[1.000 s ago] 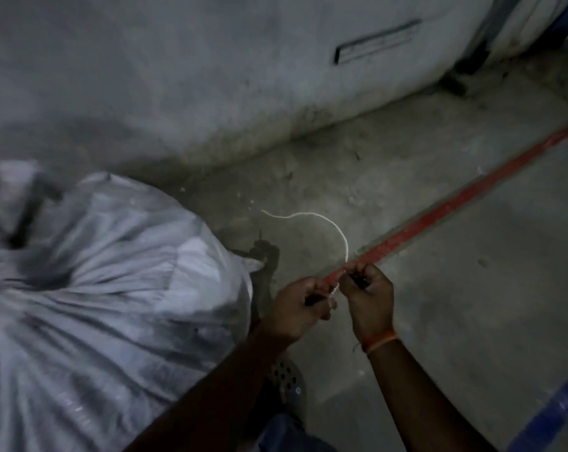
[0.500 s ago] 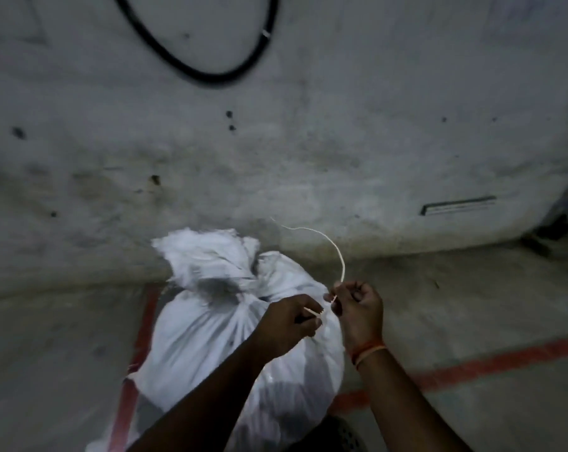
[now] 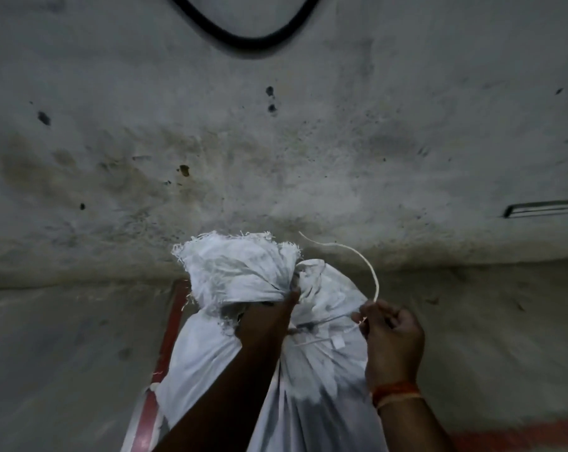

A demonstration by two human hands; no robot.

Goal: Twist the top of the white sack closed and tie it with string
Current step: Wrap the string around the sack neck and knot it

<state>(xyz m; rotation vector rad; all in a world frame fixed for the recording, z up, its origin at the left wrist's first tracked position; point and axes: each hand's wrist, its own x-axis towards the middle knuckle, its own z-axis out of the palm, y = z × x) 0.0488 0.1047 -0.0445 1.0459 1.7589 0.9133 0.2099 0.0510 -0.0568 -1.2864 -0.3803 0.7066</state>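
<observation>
A full white woven sack (image 3: 315, 386) stands on the floor in front of me, its frayed top bunched and flopped to the left. My left hand (image 3: 269, 318) grips the gathered neck of the sack just under that bunched top. A thin white string (image 3: 372, 272) curls up and back from my right hand (image 3: 390, 334), which pinches it at the sack's right shoulder. A short stretch of string runs from those fingers across the sack toward the neck.
A stained grey wall (image 3: 276, 141) rises right behind the sack, with a black cable loop (image 3: 243, 40) near its top. Red painted lines (image 3: 165, 347) cross the concrete floor at the left and lower right. A dark slot (image 3: 543, 207) sits low on the wall at right.
My view swung from the floor up to the sack. My left hand let go of the string and took hold of the sack's neck; the right hand kept the string.
</observation>
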